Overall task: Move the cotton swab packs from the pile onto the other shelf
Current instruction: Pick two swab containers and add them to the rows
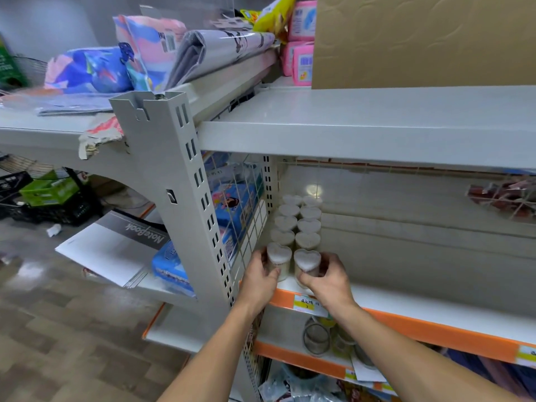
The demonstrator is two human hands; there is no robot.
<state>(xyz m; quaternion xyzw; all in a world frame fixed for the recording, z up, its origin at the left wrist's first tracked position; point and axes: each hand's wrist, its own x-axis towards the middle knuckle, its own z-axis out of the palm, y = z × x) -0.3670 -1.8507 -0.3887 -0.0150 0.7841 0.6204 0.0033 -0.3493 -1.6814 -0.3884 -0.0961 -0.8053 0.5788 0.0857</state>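
The left hand (260, 272) curls its fingers round a heart-topped cotton swab pack (279, 261), and the right hand (327, 278) grips a second pack (307, 264) just beside it. Both packs stand upright at the front of the white shelf (406, 303), heading two rows of like packs (298, 221) that run back along the wire grid divider (246, 216).

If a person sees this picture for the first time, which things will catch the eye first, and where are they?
First, the two hands at the front edge of the shelf: the left hand and the right hand each hold a heart-shaped cotton swab pack. Behind them, more packs stand in two rows running to the back of the shelf. Bright bedding packages lie on the top shelf, upper left.
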